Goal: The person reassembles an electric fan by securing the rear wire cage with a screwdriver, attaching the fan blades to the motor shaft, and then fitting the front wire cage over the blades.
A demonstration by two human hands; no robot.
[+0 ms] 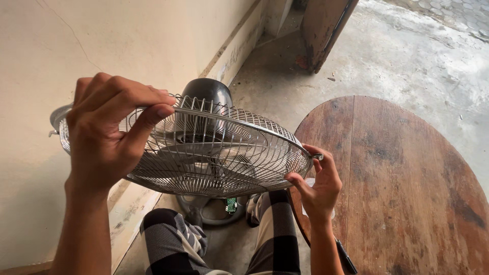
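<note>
A round metal wire fan guard is held tilted in front of me, with pale fan blades visible behind its wires. A black motor housing rises behind the guard. My left hand grips the guard's upper left rim, fingers curled over the wire. My right hand pinches the rim at the guard's right edge. Below the guard stands the fan's grey base with a small green circuit board showing.
A round worn wooden table stands at the right. A cream wall runs along the left. Concrete floor stretches behind, with a brown door leaf at the back. My checkered trouser legs are below. A black tool lies at the table's edge.
</note>
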